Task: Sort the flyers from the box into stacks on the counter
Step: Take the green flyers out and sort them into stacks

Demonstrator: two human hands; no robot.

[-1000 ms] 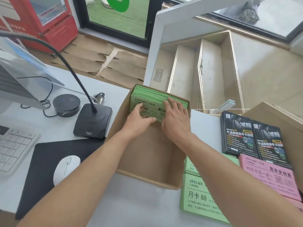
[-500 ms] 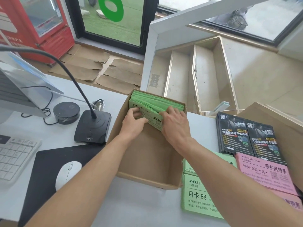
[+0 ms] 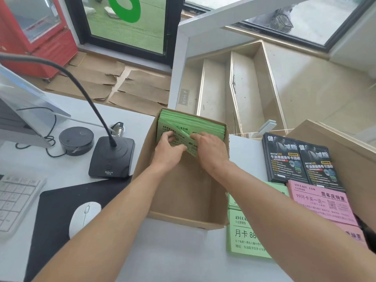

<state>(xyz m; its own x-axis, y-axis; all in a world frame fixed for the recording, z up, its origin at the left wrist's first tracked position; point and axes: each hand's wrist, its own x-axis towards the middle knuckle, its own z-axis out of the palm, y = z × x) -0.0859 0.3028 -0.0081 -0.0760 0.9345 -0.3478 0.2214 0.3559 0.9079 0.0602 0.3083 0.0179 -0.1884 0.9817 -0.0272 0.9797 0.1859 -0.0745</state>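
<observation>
Green flyers stand packed on edge against the far wall of the cardboard box, which sits on the white desk with its near half bare. Both hands are down inside it. The left hand has its fingers curled over the front sheets, pulling their top edge toward the person, and the thumb lies across the printed face. The right hand is just beside it, its fingers tucked in behind the same front sheets so that a few flyers are pinched and peeled away from the rest of the pack. To the right of the box, sorted stacks already lie flat on the desk: a green stack touching the box's near corner, a pink stack beyond the right forearm, and two black stacks side by side farther back. Left of the box stand a gooseneck microphone base, a round black puck, a white mouse on a dark mat, and a keyboard.
</observation>
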